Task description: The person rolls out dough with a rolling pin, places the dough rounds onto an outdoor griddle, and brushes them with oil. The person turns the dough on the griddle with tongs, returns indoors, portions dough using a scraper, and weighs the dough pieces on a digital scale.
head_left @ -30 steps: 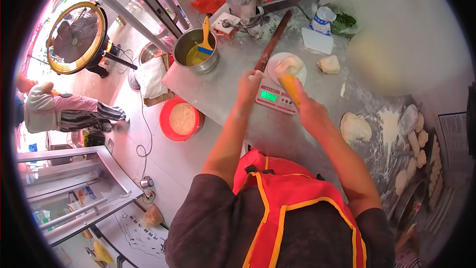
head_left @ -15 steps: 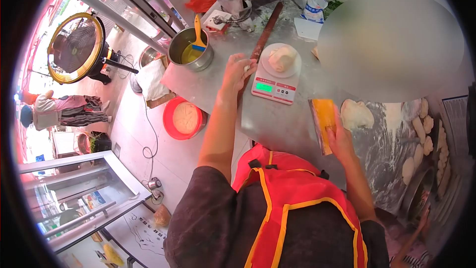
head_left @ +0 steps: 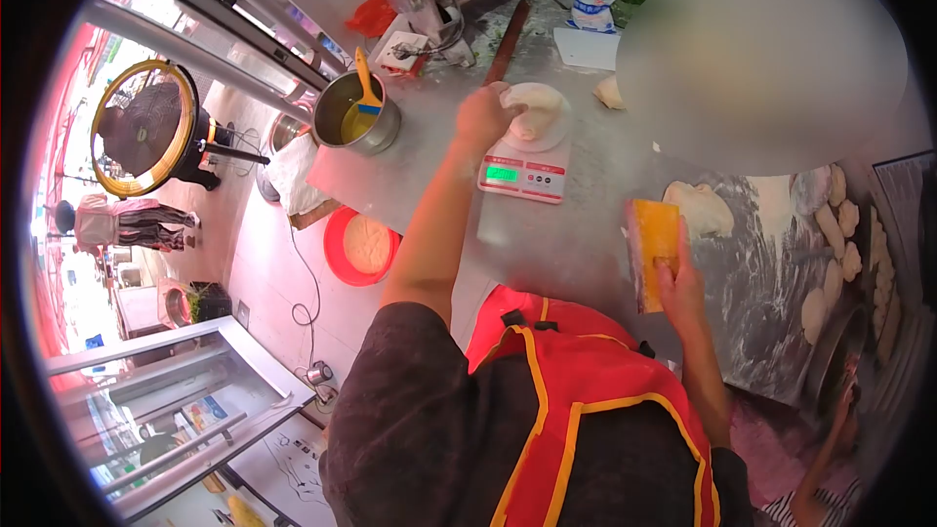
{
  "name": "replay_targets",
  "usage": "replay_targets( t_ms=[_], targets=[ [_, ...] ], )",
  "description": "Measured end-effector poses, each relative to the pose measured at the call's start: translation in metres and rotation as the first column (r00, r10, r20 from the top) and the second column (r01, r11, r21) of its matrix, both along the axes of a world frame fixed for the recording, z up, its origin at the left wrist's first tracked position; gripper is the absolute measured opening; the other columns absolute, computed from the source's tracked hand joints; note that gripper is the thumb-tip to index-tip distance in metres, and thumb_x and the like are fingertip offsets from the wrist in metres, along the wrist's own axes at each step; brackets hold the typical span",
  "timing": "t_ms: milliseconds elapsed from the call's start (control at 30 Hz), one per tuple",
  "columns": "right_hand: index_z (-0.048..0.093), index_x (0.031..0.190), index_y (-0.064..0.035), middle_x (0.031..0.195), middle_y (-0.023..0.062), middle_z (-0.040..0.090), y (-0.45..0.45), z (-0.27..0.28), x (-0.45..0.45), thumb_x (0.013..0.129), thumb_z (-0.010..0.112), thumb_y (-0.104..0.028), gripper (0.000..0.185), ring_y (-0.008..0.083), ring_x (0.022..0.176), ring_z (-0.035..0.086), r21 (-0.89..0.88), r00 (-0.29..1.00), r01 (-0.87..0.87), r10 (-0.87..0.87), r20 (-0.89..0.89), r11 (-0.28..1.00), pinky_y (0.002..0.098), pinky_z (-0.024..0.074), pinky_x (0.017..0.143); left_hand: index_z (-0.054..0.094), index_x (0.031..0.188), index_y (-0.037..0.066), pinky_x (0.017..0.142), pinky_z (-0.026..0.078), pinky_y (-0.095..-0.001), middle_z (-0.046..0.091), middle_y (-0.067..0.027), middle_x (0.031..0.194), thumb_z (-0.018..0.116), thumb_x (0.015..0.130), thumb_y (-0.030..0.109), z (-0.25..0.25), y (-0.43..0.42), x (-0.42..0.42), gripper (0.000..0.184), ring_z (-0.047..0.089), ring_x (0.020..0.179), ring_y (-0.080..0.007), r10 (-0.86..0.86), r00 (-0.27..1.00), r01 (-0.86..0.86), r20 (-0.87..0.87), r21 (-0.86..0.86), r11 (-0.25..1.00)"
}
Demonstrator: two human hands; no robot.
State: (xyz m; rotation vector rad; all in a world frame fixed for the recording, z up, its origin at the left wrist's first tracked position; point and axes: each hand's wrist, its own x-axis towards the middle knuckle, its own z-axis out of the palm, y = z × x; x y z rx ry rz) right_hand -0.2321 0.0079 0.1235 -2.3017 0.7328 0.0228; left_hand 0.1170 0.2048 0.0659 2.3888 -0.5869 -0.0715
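A lump of dough [head_left: 536,121] lies on the round pan of a white digital kitchen scale [head_left: 520,179] with a lit green display. My left hand [head_left: 484,117] is closed on the left edge of this dough; its fingertips are partly hidden. Over the table's front part, my right hand [head_left: 683,288] grips a dough scraper [head_left: 655,246] with a yellow handle, held upright. Just beyond the scraper, a larger piece of dough [head_left: 699,210] rests on the floured surface. A dark rolling pin [head_left: 508,42] lies behind the scale.
At the left stands a metal pot [head_left: 357,114] holding yellow liquid and a brush [head_left: 367,83]. Below the table edge is a red bucket [head_left: 363,247] of dough. Several dough pieces [head_left: 830,283] line the right. Another person's arm [head_left: 826,454] shows at lower right. A blurred round area hides the back right.
My left hand has moved from beside the scale onto the dough, which now looks longer and bent. The scraper stays in my right hand, slightly shifted. The whole view has shifted a little.
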Motion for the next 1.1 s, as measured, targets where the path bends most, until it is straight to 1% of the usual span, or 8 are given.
replay_targets(
  t_ms=[200, 333, 400, 700, 867, 967, 1067, 1100],
  targets=[
    [0.02, 0.147, -0.0164, 0.09, 0.0282, 0.062, -0.011, -0.001, -0.018, 0.086, 0.052, -0.006, 0.07, 0.0462, 0.08, 0.06, -0.044, 0.969, 0.043, -0.031, 0.243, 0.998, 0.0476, 0.0466, 0.064, 0.061, 0.102, 0.006, 0.076, 0.05, -0.0433, 0.067, -0.0159, 0.093, 0.073, 0.073, 0.037, -0.011, -0.019, -0.002, 0.044, 0.064, 0.089, -0.0335, 0.077, 0.997, -0.078, 0.011, 0.067, 0.995],
    [0.021, 0.147, -0.015, 0.096, 0.028, 0.062, -0.011, 0.009, -0.014, 0.087, 0.052, -0.007, 0.068, 0.0447, 0.083, 0.061, -0.007, 0.981, 0.057, -0.054, 0.184, 0.998, 0.0457, 0.0475, 0.067, 0.055, 0.099, 0.003, 0.075, 0.049, -0.0444, 0.066, -0.0161, 0.088, 0.071, 0.076, 0.036, -0.008, -0.001, -0.02, 0.044, 0.064, 0.088, -0.0344, 0.174, 0.953, -0.153, -0.248, 0.102, 0.983],
    [0.023, 0.147, -0.0149, 0.104, 0.027, 0.061, -0.006, 0.015, 0.003, 0.088, 0.053, -0.01, 0.066, 0.0425, 0.086, 0.062, -0.013, 0.985, 0.029, -0.027, 0.169, 0.999, 0.0436, 0.0485, 0.071, 0.053, 0.098, 0.002, 0.072, 0.049, -0.0444, 0.065, -0.016, 0.085, 0.07, 0.077, 0.035, -0.006, -0.004, -0.05, 0.043, 0.064, 0.086, -0.0343, 0.234, 0.954, -0.217, -0.187, 0.109, 0.97],
    [0.023, 0.146, -0.0135, 0.091, 0.0237, 0.063, 0.031, 0.027, 0.122, 0.085, 0.049, -0.002, 0.068, 0.043, 0.075, 0.061, -0.175, 0.805, -0.382, 0.42, 0.419, 0.907, 0.049, 0.049, 0.066, 0.062, 0.093, 0.009, 0.07, 0.049, -0.0436, 0.066, -0.0132, 0.089, 0.067, 0.079, 0.033, -0.03, -0.014, -0.07, 0.028, 0.064, 0.085, -0.0343, 0.344, 0.918, -0.356, -0.197, -0.027, 0.934],
    [0.021, 0.147, -0.0195, 0.079, 0.0201, 0.061, 0.038, 0.013, 0.169, 0.083, 0.046, -0.002, 0.071, 0.0397, 0.068, 0.061, -0.387, 0.726, -0.584, 0.672, 0.143, 0.714, 0.0487, 0.0493, 0.061, 0.072, 0.081, 0.01, 0.069, 0.05, -0.0431, 0.068, -0.0126, 0.08, 0.065, 0.081, 0.037, -0.034, -0.007, -0.079, 0.028, 0.065, 0.076, -0.0329, 0.41, 0.902, -0.429, -0.138, -0.17, 0.887],
    [0.019, 0.148, -0.0239, 0.077, 0.018, 0.061, 0.041, 0.016, 0.186, 0.082, 0.049, -0.004, 0.075, 0.0374, 0.066, 0.061, -0.497, 0.69, -0.659, 0.716, -0.101, 0.565, 0.0475, 0.05, 0.058, 0.072, 0.08, 0.008, 0.068, 0.051, -0.0436, 0.067, -0.0165, 0.077, 0.06, 0.084, 0.032, -0.042, -0.009, -0.08, 0.027, 0.066, 0.073, -0.0304, 0.388, 0.899, -0.402, -0.205, -0.03, 0.915],
    [0.022, 0.147, -0.022, 0.084, 0.0183, 0.062, 0.045, 0.019, 0.198, 0.083, 0.047, -0.005, 0.071, 0.0381, 0.072, 0.062, -0.47, 0.619, -0.71, 0.783, -0.061, 0.525, 0.051, 0.0491, 0.061, 0.073, 0.081, 0.009, 0.066, 0.051, -0.0433, 0.067, -0.0145, 0.074, 0.062, 0.082, 0.029, -0.097, -0.008, -0.073, 0.023, 0.066, 0.068, -0.0295, 0.411, 0.882, -0.448, -0.231, -0.136, 0.884],
    [0.023, 0.147, -0.0215, 0.085, 0.0195, 0.062, 0.044, 0.018, 0.201, 0.083, 0.046, -0.005, 0.07, 0.0395, 0.073, 0.061, -0.475, 0.607, -0.723, 0.79, -0.088, 0.502, 0.0509, 0.0492, 0.063, 0.068, 0.093, 0.008, 0.072, 0.051, -0.0455, 0.066, -0.0186, 0.088, 0.055, 0.087, 0.033, -0.078, -0.006, -0.075, 0.028, 0.065, 0.082, -0.0351, 0.363, 0.875, -0.398, -0.321, -0.048, 0.916]
  ],
)
